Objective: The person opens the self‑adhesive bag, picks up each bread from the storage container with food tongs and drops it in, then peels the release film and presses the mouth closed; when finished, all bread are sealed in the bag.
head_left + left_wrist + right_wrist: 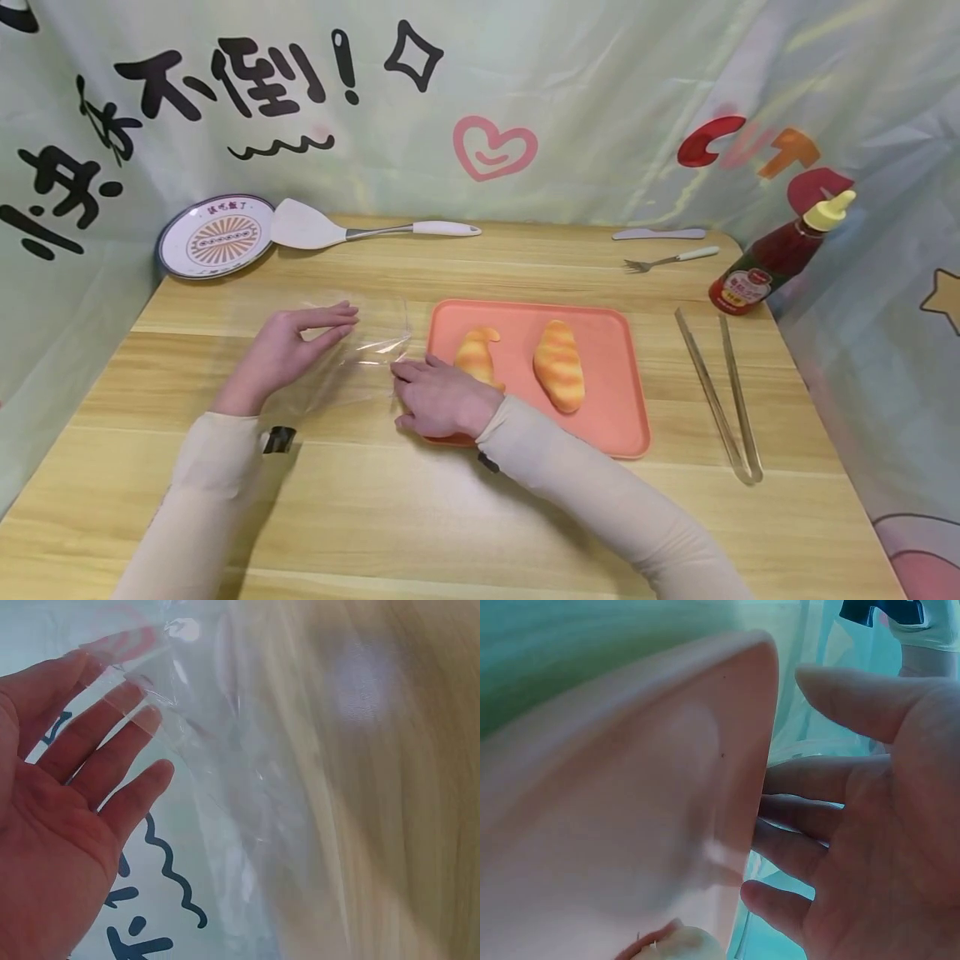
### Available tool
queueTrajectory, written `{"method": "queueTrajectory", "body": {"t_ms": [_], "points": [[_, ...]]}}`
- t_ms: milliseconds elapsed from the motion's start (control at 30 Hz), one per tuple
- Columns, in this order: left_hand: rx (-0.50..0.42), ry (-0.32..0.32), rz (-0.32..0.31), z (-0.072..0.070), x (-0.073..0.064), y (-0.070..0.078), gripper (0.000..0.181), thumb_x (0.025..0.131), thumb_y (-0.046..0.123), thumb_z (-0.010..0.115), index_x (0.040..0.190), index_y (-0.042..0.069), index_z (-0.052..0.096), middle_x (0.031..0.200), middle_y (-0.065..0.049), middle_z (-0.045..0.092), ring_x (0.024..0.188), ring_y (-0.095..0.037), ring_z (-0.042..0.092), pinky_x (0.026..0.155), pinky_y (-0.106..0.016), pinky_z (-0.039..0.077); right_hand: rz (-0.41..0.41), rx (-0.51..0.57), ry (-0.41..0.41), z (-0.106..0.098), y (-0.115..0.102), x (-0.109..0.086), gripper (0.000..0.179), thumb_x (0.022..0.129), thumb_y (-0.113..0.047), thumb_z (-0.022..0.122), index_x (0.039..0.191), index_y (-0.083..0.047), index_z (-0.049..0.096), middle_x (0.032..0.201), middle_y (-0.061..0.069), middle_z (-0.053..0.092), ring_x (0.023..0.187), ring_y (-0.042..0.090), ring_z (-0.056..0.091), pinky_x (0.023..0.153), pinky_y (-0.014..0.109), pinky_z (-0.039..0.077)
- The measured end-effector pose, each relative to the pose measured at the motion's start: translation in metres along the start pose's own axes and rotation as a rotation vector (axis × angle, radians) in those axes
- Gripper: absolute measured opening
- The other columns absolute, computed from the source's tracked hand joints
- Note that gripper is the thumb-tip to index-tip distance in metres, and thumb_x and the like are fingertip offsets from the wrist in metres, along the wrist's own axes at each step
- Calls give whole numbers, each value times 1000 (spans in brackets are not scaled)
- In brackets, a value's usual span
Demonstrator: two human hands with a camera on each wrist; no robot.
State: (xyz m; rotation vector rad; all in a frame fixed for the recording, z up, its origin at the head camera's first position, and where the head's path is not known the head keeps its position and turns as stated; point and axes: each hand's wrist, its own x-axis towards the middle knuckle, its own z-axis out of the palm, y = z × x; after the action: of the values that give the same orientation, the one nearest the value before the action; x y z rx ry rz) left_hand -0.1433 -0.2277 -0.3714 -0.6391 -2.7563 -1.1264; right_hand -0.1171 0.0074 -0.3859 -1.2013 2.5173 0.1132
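My left hand (292,350) pinches the edge of a clear plastic bag (378,337) between thumb and fingers, left of the pink tray (600,333). In the left wrist view the film (232,772) overlaps the fingertips, and the other fingers are spread. My right hand (442,398) reaches across the tray's left rim, fingers pointing at the bag. The right wrist view shows its fingers (802,780) loosely straight beside the tray rim (761,690), with nothing gripped. Two croissant-like breads, one on the left (475,357) partly hidden by the right hand and one on the right (558,367), lie on the tray.
Metal tongs (738,417) lie right of the tray. A red sauce bottle (772,262) stands at the back right, near a fork (675,258) and a knife (658,234). A plate (217,237) and a white spatula (311,227) are at the back left. Printed cloth hangs behind.
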Motion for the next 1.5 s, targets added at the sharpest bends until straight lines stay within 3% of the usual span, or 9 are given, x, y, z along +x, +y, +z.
{"method": "queueTrajectory", "body": {"t_ms": [167,367,500,700,1200,1367,1500], "points": [[-24,10,-31,-3,-2,1,21,92,10,71,113,8,75,122,-5,67,117,-23,61,103,-35,42,5,27,-4,-1,0,0,60,100,-45,52,145,-6,48,157,5,31,144,17,26,117,38,20],[-44,13,-42,-7,-3,1,23,93,16,70,114,8,74,123,-3,67,117,-24,60,102,-24,40,17,12,-12,-2,1,-2,63,100,-47,51,147,-7,45,161,8,22,147,22,15,118,41,19],[-54,20,-47,-8,-5,0,23,93,16,70,115,10,75,123,-1,67,116,-21,61,99,-17,39,16,10,-6,-1,1,-2,63,99,-47,52,148,-8,44,160,10,24,148,23,14,118,41,18],[-72,6,-52,-9,-7,1,22,95,18,68,116,11,74,122,0,68,117,-15,60,97,-16,41,13,-10,28,0,4,0,67,97,-49,56,149,-9,42,159,10,25,148,25,14,117,43,18],[-181,-10,-53,-9,-9,-1,24,96,11,66,120,9,72,124,-6,66,114,-4,59,94,-14,43,18,1,-4,0,3,1,62,99,-46,54,148,-9,45,158,7,30,147,22,17,117,39,19],[-171,-1,-66,-11,-9,4,25,96,14,66,120,12,72,123,-2,66,114,-6,60,94,-15,43,21,13,3,-1,3,0,61,99,-45,55,146,-7,46,157,8,31,147,24,19,117,39,20],[-138,17,-44,-11,-9,4,25,96,12,66,120,11,72,122,-6,67,112,-5,60,93,-13,42,22,12,2,-2,2,0,62,99,-45,54,146,-6,46,157,8,31,146,24,20,117,38,20]]}}
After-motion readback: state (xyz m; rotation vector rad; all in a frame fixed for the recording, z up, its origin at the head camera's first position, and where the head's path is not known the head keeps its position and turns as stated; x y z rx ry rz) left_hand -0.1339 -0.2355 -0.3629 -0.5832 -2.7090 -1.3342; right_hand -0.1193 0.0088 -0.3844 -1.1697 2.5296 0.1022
